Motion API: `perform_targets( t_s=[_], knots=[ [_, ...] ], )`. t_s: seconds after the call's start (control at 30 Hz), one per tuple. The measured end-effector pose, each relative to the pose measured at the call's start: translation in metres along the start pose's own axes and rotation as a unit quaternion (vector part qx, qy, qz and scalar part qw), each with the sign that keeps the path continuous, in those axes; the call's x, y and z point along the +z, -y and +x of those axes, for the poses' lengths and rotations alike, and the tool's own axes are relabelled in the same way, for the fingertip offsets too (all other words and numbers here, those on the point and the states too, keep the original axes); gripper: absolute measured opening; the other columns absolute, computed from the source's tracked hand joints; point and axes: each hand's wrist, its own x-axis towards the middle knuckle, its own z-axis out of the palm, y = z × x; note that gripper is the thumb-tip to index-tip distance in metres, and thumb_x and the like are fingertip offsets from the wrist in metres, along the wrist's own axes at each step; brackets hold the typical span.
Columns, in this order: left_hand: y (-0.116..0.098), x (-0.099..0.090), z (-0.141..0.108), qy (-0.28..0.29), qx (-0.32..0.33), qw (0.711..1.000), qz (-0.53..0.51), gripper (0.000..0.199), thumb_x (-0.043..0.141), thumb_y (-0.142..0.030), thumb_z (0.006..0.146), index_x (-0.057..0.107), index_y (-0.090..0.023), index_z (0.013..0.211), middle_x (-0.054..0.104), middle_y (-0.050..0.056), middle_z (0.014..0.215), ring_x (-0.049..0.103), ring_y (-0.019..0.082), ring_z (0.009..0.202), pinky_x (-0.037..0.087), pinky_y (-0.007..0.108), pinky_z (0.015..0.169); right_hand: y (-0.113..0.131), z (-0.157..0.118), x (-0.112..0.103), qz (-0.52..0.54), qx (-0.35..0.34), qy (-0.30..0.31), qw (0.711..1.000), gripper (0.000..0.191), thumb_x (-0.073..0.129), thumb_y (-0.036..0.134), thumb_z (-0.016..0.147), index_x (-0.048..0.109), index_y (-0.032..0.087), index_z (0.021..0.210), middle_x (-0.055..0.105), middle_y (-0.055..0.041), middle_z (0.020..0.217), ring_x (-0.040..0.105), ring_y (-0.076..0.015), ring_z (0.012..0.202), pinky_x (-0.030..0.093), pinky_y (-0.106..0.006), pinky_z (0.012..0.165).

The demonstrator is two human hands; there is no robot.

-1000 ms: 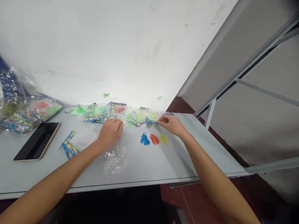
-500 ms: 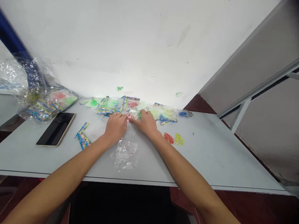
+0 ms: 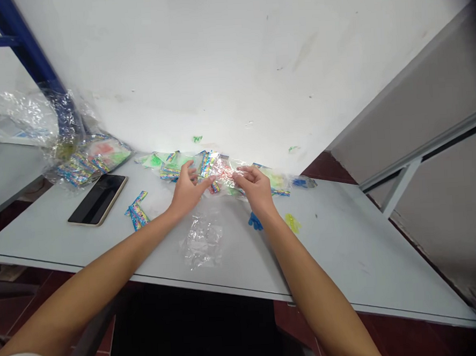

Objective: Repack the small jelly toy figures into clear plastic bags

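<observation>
My right hand (image 3: 254, 185) pinches the edge of a clear plastic packet (image 3: 224, 171) with a red item inside, held over the row of packets by the wall. My left hand (image 3: 188, 187) has its fingers apart at the packet's left side, holding nothing. A blue rubbery piece (image 3: 255, 221) lies beside my right wrist, and a yellow piece (image 3: 292, 223) lies right of it. Crumpled clear plastic (image 3: 203, 239) rests on the table between my forearms. Colourful paper strips (image 3: 137, 212) lie left of my left hand.
A phone (image 3: 98, 200) lies on the grey table (image 3: 239, 269) at the left. Behind it is a large plastic bag of packets (image 3: 87, 160). A white wall (image 3: 215, 66) borders the back; a metal frame (image 3: 403, 181) stands at the right.
My hands have moved apart and my left hand has opened. The red packet now shows lifted at my right hand. A blue piece now shows by my right wrist; the loose red piece is out of sight.
</observation>
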Motion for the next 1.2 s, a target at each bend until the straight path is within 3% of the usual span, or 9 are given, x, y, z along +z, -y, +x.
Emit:
perform_targets(
  t_s=[0.07, 0.17, 0.27, 0.47, 0.6, 0.73, 0.87, 1.07, 1.2],
  knots=[
    [-0.002, 0.000, 0.003, 0.030, -0.079, 0.987, -0.138, 0.068, 0.079, -0.039, 0.072, 0.049, -0.016, 0.129, 0.059, 0.016, 0.125, 0.062, 0.026, 0.108, 0.050, 0.041, 0.094, 0.003, -0.004, 0.004, 0.046, 0.013, 0.037, 0.998, 0.043, 0.070, 0.047, 0.071, 0.062, 0.022, 0.105, 0.060, 0.0008, 0.073, 0.058, -0.0163, 0.072, 0.050, -0.032, 0.072],
    [-0.001, 0.000, 0.005, 0.111, -0.124, 0.948, -0.272, 0.041, 0.081, -0.034, 0.071, 0.062, -0.013, 0.102, 0.068, 0.011, 0.105, 0.067, 0.022, 0.094, 0.055, 0.041, 0.087, 0.008, -0.010, 0.010, 0.106, 0.040, 0.081, 0.990, 0.043, 0.072, 0.043, 0.069, 0.064, 0.021, 0.105, 0.063, 0.0003, 0.076, 0.060, -0.0162, 0.075, 0.051, -0.033, 0.078],
    [0.001, 0.002, 0.004, 0.131, -0.137, 0.933, -0.307, 0.028, 0.082, -0.027, 0.069, 0.066, -0.012, 0.086, 0.071, 0.008, 0.095, 0.067, 0.019, 0.088, 0.057, 0.040, 0.085, 0.012, -0.014, 0.014, 0.118, 0.066, 0.086, 0.987, 0.044, 0.069, 0.040, 0.070, 0.063, 0.019, 0.108, 0.064, 0.0004, 0.075, 0.062, -0.0163, 0.075, 0.053, -0.035, 0.080],
    [-0.002, 0.000, 0.004, 0.101, -0.145, 0.934, -0.311, 0.019, 0.079, -0.022, 0.071, 0.068, -0.012, 0.083, 0.072, 0.007, 0.088, 0.068, 0.016, 0.081, 0.057, 0.036, 0.084, 0.009, -0.013, 0.013, 0.105, 0.064, 0.042, 0.991, 0.046, 0.065, 0.038, 0.072, 0.056, 0.022, 0.113, 0.069, -0.0032, 0.086, 0.066, -0.0169, 0.075, 0.056, -0.036, 0.079],
    [-0.003, -0.002, 0.005, 0.102, -0.141, 0.930, -0.323, 0.022, 0.081, -0.026, 0.071, 0.068, -0.012, 0.083, 0.073, 0.008, 0.091, 0.069, 0.019, 0.088, 0.058, 0.036, 0.085, 0.008, -0.015, 0.009, 0.087, 0.009, 0.011, 0.996, 0.050, 0.062, 0.039, 0.076, 0.048, 0.025, 0.122, 0.067, -0.0055, 0.104, 0.068, -0.0166, 0.074, 0.058, -0.035, 0.073],
    [-0.005, -0.001, 0.004, 0.106, -0.128, 0.934, -0.317, 0.027, 0.081, -0.030, 0.072, 0.069, -0.012, 0.087, 0.074, 0.009, 0.092, 0.070, 0.021, 0.088, 0.059, 0.035, 0.082, 0.010, -0.019, 0.006, -0.042, -0.096, -0.003, 0.994, 0.024, 0.053, 0.034, 0.082, 0.062, 0.025, 0.102, 0.059, -0.0076, 0.121, 0.062, -0.0134, 0.067, 0.054, -0.031, 0.060],
    [-0.005, 0.001, 0.001, 0.095, -0.140, 0.931, -0.323, 0.026, 0.081, -0.029, 0.073, 0.069, -0.014, 0.090, 0.074, 0.008, 0.096, 0.071, 0.018, 0.087, 0.060, 0.031, 0.079, 0.015, -0.023, 0.007, -0.133, -0.170, -0.024, 0.976, 0.024, 0.049, 0.026, 0.083, 0.071, 0.025, 0.092, 0.057, -0.0091, 0.128, 0.060, -0.0158, 0.074, 0.052, -0.034, 0.067],
    [-0.007, 0.001, 0.000, 0.071, -0.145, 0.924, -0.347, 0.026, 0.083, -0.024, 0.069, 0.068, -0.012, 0.087, 0.074, 0.008, 0.092, 0.070, 0.017, 0.079, 0.060, 0.032, 0.076, 0.023, -0.027, 0.012, -0.054, -0.050, -0.013, 0.997, 0.018, 0.055, 0.032, 0.078, 0.069, 0.021, 0.073, 0.070, -0.0071, 0.113, 0.063, -0.0245, 0.096, 0.051, -0.034, 0.072],
    [-0.008, 0.001, 0.000, 0.069, -0.150, 0.921, -0.352, 0.028, 0.084, -0.026, 0.067, 0.068, -0.011, 0.083, 0.073, 0.009, 0.087, 0.069, 0.018, 0.078, 0.059, 0.034, 0.076, 0.019, -0.023, 0.015, 0.021, 0.034, 0.027, 0.999, 0.026, 0.066, 0.045, 0.074, 0.075, 0.021, 0.083, 0.068, -0.0068, 0.120, 0.061, -0.0275, 0.105, 0.052, -0.037, 0.080]
  ],
)
